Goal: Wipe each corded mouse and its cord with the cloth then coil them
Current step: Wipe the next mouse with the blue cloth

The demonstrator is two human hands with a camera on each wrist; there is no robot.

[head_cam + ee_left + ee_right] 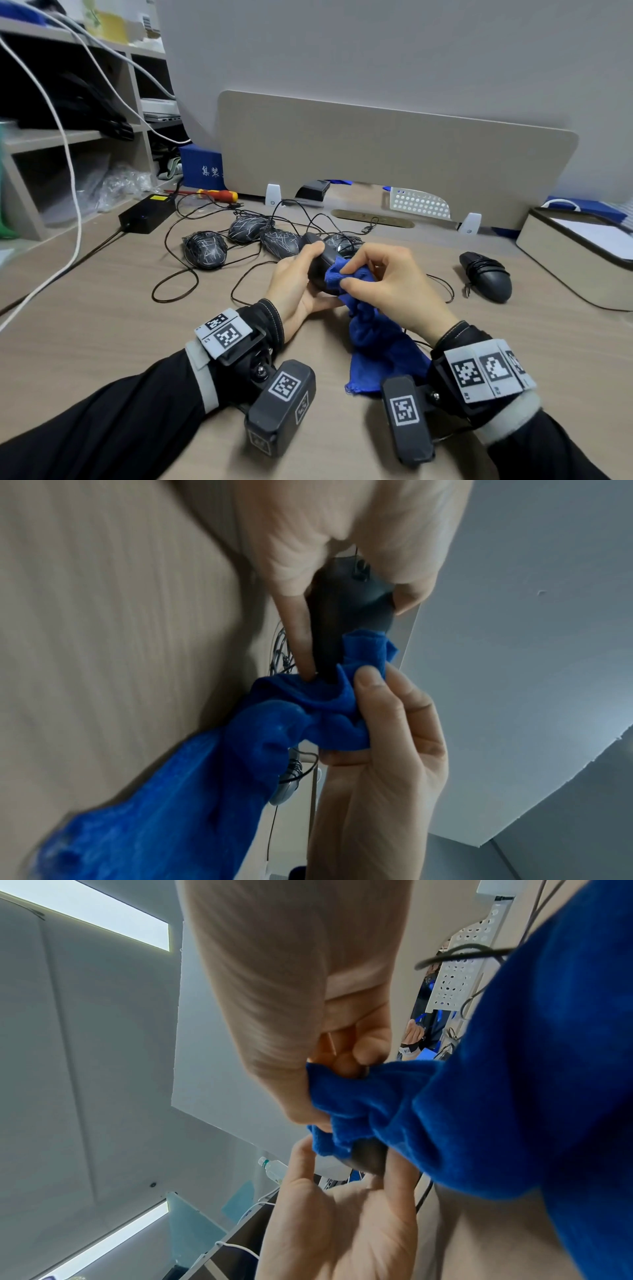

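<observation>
Mouse [320, 263] is being gripped by left hand [298, 291]; right hand [387, 287] is pinching blue cloth [370, 329], best rubbing firmly everywhere.

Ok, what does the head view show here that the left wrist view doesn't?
Only the head view shows the four scribble-marked mice waiting in a row on the desk, the plain mouse with its cord wound around it off to the right, the black power brick and the screwdriver. Only the left wrist view shows the held mouse's scroll wheel close up. Both show the left hand gripping the black mouse while the right hand pinches the blue cloth against it.
</observation>
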